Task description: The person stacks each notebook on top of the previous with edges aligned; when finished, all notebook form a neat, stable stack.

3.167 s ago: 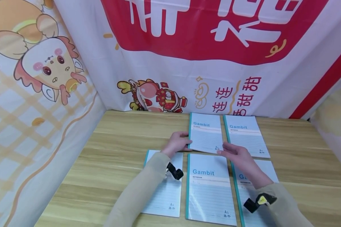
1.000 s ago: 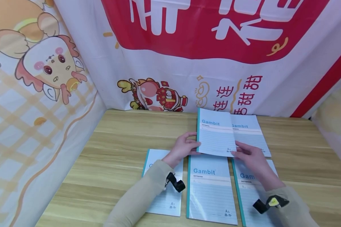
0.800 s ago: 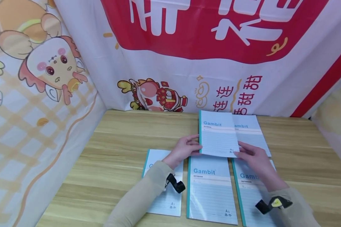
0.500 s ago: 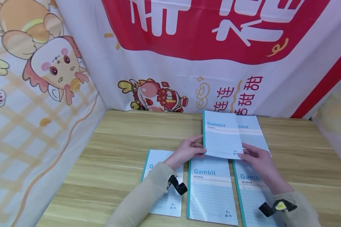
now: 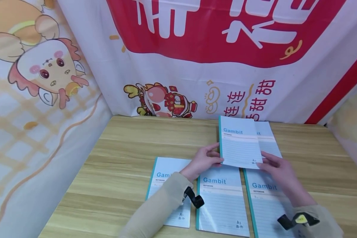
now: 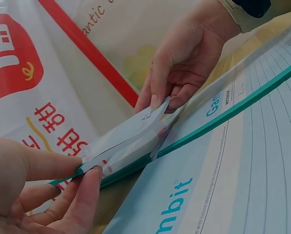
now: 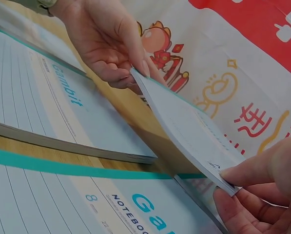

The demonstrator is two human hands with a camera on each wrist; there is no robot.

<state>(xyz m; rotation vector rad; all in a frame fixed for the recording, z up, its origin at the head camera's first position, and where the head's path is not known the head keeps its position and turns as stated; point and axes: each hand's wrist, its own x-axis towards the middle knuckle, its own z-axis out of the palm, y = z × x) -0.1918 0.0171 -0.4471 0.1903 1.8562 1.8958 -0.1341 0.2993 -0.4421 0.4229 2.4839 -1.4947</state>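
Both hands hold one pale blue Gambit notebook (image 5: 239, 143) with a teal spine, raised above the table. My left hand (image 5: 203, 161) pinches it at the spine side near the lower left corner, thumb on top. At the lower right corner my right hand (image 5: 281, 170) pinches its edge between thumb and fingers. The held notebook partly covers another notebook (image 5: 269, 142) at the back right. In the left wrist view a gap shows between the held notebook (image 6: 130, 129) and the one under it. In the right wrist view its page edge (image 7: 184, 146) faces the camera.
A front row of notebooks lies on the wooden table (image 5: 92, 181): a left one (image 5: 178, 208) partly under the left sleeve, a middle one (image 5: 221, 205), and a right one (image 5: 267, 205) partly under the right arm. A printed cloth (image 5: 172, 66) hangs behind the table.
Both hands have lifted the back middle notebook and carried it right, so that it now overlaps the back right one. The other notebooks stay in place.
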